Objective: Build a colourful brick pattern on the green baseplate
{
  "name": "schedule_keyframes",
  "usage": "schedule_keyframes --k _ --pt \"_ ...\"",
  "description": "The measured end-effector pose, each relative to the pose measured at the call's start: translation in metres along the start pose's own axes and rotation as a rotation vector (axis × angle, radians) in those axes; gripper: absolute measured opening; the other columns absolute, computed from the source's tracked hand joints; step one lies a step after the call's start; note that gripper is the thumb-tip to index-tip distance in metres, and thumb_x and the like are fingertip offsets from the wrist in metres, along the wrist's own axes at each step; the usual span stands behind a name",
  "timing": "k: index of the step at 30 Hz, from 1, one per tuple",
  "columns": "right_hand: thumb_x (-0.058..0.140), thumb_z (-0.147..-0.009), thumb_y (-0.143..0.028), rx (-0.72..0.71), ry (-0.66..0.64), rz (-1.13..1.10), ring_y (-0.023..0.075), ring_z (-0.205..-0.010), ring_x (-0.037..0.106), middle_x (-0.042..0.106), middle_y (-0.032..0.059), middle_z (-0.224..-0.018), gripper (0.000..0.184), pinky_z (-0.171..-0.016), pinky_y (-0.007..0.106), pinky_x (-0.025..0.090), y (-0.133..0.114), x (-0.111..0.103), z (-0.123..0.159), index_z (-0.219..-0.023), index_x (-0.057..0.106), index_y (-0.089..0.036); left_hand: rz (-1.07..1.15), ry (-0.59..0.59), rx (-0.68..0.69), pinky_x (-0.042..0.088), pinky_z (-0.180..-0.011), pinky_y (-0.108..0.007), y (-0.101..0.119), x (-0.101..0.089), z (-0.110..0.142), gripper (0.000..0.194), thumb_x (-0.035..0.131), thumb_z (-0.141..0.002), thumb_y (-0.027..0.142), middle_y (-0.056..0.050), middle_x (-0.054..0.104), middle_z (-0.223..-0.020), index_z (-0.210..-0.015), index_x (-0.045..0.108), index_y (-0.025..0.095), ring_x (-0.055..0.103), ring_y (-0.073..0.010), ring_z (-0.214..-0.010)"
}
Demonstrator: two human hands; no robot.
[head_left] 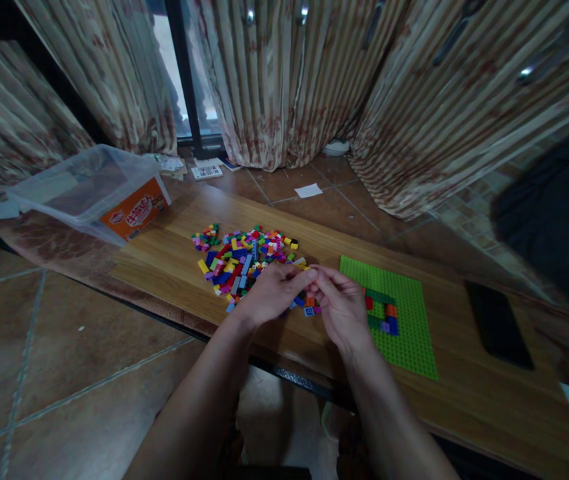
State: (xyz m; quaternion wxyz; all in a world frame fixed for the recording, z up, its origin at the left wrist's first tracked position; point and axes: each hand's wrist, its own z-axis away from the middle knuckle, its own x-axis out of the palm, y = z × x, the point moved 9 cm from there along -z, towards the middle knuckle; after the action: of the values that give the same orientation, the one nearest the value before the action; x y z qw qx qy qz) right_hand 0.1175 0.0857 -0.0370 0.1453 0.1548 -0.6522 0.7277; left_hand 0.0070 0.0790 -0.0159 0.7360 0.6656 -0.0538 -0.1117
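Note:
My left hand (280, 288) and my right hand (338, 300) meet at the fingertips just above the table, beside the pile of toy bricks (244, 260). Both are closed in a pinch; something small may be between the fingers, but I cannot make it out. To the right of my right hand lies a green baseplate (411, 333). A low ring of coloured bricks (391, 312) is fixed on it, partly hidden by my right hand. A blue brick (309, 311) rests on the table between my wrists.
On the wooden table (174, 267), a black phone (498, 323) lies right of the baseplate. A clear plastic box (89, 193) with an orange label stands at the left end. Beyond are curtains (284, 87), papers (308, 191) on the tiled floor and a dark shape (559, 207) at right.

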Motion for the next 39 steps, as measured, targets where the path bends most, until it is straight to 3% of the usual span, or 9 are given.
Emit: schedule_keyframes --k 3,8,13,19,23,26,29,34,39 --pt "0.080 -0.067 -0.037 -0.059 -0.003 0.059 0.0098 -0.057 0.055 0.067 -0.0021 -0.066 0.022 -0.055 0.025 0.049 -0.001 -0.003 -0.002 -0.083 0.075 -0.022 0.107 0.012 -0.040 0.028 -0.045 -0.020 -0.002 -0.002 0.000 0.049 0.056 -0.082 0.060 0.001 0.054 -0.059 -0.072 0.064 0.012 0.038 -0.0068 -0.049" --pt "0.075 -0.073 -0.038 -0.166 0.016 0.333 0.0134 -0.063 0.063 0.071 -0.0014 -0.073 0.020 -0.066 0.030 0.054 0.002 -0.007 -0.006 -0.088 0.074 -0.023 0.035 0.204 -0.027 0.024 -0.044 -0.020 -0.001 -0.029 0.001 0.043 0.060 -0.081 0.055 0.006 0.040 -0.051 -0.070 0.060 0.013 0.032 -0.0060 -0.046" --pt "0.065 -0.081 -0.042 -0.235 0.000 0.489 0.0155 -0.072 0.067 0.073 0.0033 -0.095 0.028 -0.068 0.031 0.057 -0.006 -0.001 -0.002 -0.102 0.072 -0.024 -0.147 0.250 0.070 0.033 -0.052 -0.021 0.003 -0.040 0.001 0.030 0.061 -0.081 0.043 0.003 0.052 -0.061 -0.075 0.064 0.013 0.042 -0.0085 -0.055" --pt "0.067 -0.080 -0.038 -0.294 0.019 0.501 0.0153 -0.075 0.065 0.071 0.0012 -0.084 0.028 -0.069 0.029 0.054 -0.023 -0.005 0.004 -0.103 0.071 -0.023 -0.408 0.120 0.189 0.043 -0.065 -0.023 0.018 -0.007 0.001 0.015 0.056 -0.083 0.022 0.000 0.065 -0.074 -0.083 0.069 0.015 0.056 -0.0124 -0.066" --pt "0.071 -0.078 -0.032 -0.318 -0.016 0.533 0.0148 -0.078 0.065 0.073 0.0005 -0.086 0.023 -0.074 0.029 0.052 -0.033 -0.014 0.009 -0.099 0.072 -0.023 -0.447 0.113 0.274 0.047 -0.075 -0.025 0.027 0.017 0.002 0.022 0.051 -0.083 0.013 -0.002 0.070 -0.088 -0.095 0.070 0.017 0.062 -0.0141 -0.079" --pt "0.073 -0.076 -0.031 -0.278 0.002 0.570 0.0141 -0.076 0.066 0.073 -0.0001 -0.084 0.022 -0.073 0.028 0.052 -0.046 -0.040 0.014 -0.096 0.072 -0.023 -0.461 0.134 0.229 0.048 -0.072 -0.025 0.022 0.028 -0.001 0.022 0.056 -0.084 0.018 -0.004 0.071 -0.088 -0.101 0.068 0.016 0.064 -0.0150 -0.077" --pt "0.077 -0.071 -0.037 -0.225 0.141 0.642 0.0142 -0.067 0.064 0.072 -0.0004 -0.079 0.031 -0.065 0.029 0.052 -0.066 -0.092 0.018 -0.098 0.071 -0.023 -0.476 0.162 0.193 0.049 -0.073 -0.026 0.018 0.035 -0.003 0.024 0.057 -0.083 0.021 -0.005 0.072 -0.093 -0.104 0.068 0.016 0.065 -0.0164 -0.080" --pt "0.077 -0.067 -0.049 -0.171 0.278 0.898 0.0216 -0.072 0.067 0.074 0.0047 -0.083 0.039 -0.069 0.038 0.054 -0.092 -0.168 0.025 -0.095 0.072 -0.022 -0.538 0.136 0.193 0.049 -0.072 -0.027 0.019 0.043 -0.003 0.018 0.054 -0.086 0.023 -0.003 0.071 -0.085 -0.094 0.069 0.018 0.065 -0.0164 -0.075" --pt "0.068 -0.076 -0.054 -0.273 0.227 1.099 0.0228 -0.080 0.066 0.073 0.0062 -0.094 0.035 -0.072 0.039 0.053 -0.090 -0.172 0.022 -0.094 0.074 -0.024 -0.558 0.118 0.176 0.049 -0.075 -0.029 0.019 0.050 -0.006 0.019 0.052 -0.087 0.023 -0.005 0.072 -0.089 -0.095 0.068 0.018 0.066 -0.0176 -0.079"
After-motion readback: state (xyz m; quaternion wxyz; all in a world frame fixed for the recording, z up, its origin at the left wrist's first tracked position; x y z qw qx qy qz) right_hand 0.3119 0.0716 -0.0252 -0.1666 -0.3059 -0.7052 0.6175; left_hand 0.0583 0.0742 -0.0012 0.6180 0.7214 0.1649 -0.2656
